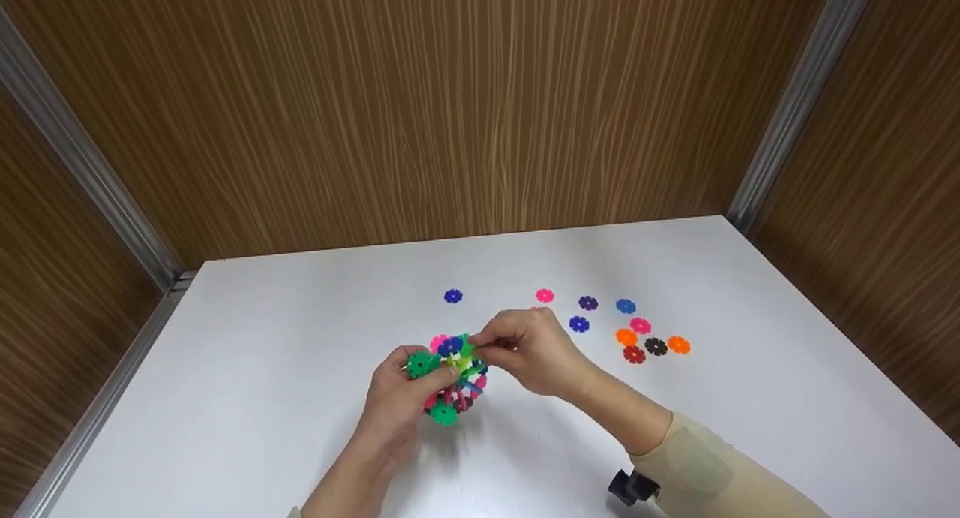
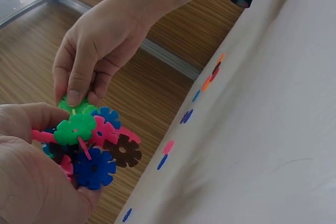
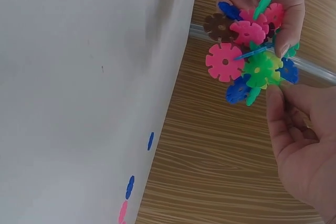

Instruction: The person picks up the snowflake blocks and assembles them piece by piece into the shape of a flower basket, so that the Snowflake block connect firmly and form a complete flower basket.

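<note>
My left hand (image 1: 397, 390) grips a cluster of interlocked notched plastic discs (image 3: 252, 35) in green, pink, blue, brown and yellow, its thumb lying across them. At the cluster's edge nearest my right hand (image 1: 536, 353), thumb and forefinger pinch a green disc (image 2: 73, 104) that touches the other discs. Whether that disc is slotted in cannot be told. The cluster is held above the table, and the left fingers hide part of it.
On the white table (image 1: 262, 353) lie loose discs: a blue disc (image 1: 453, 296) behind the hands, a pink disc (image 1: 544, 296), and several more to the right, among them a black disc (image 1: 656, 346) and an orange disc (image 1: 679, 344). Wood-grain panels (image 1: 450, 112) surround the table.
</note>
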### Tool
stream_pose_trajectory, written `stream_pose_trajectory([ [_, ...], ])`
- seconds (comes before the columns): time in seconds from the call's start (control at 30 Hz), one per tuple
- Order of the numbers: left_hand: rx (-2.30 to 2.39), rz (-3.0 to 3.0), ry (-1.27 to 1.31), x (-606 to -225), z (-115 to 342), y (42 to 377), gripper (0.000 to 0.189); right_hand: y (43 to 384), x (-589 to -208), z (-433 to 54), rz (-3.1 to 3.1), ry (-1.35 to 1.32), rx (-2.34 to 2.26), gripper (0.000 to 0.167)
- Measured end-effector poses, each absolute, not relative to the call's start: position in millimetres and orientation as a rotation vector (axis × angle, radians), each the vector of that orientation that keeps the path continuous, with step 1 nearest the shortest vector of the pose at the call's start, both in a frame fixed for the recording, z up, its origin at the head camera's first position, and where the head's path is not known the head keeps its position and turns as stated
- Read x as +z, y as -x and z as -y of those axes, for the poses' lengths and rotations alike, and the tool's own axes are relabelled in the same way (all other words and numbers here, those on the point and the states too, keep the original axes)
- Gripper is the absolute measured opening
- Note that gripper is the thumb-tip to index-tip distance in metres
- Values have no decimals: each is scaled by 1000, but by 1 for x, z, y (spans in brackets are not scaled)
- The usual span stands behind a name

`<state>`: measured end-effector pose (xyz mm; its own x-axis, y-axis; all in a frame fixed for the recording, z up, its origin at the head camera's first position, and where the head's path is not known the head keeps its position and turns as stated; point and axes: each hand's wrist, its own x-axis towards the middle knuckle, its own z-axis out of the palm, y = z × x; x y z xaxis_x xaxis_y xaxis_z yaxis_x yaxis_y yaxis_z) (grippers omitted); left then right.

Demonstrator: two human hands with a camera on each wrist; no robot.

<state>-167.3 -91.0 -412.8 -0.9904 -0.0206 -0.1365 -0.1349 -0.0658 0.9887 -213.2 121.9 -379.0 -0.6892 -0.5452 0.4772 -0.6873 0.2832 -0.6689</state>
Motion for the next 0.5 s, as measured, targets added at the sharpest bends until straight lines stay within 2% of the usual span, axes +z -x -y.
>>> stream_pose_trajectory([
  [0.27, 2255, -1920, 69, -410, 97, 169, 62, 216, -371, -128, 2502, -1123, 1464, 15],
  [0.5, 2154, -1788, 1, -411, 100, 170, 63, 217, -366, -131, 2559, -1173, 1517, 11],
])
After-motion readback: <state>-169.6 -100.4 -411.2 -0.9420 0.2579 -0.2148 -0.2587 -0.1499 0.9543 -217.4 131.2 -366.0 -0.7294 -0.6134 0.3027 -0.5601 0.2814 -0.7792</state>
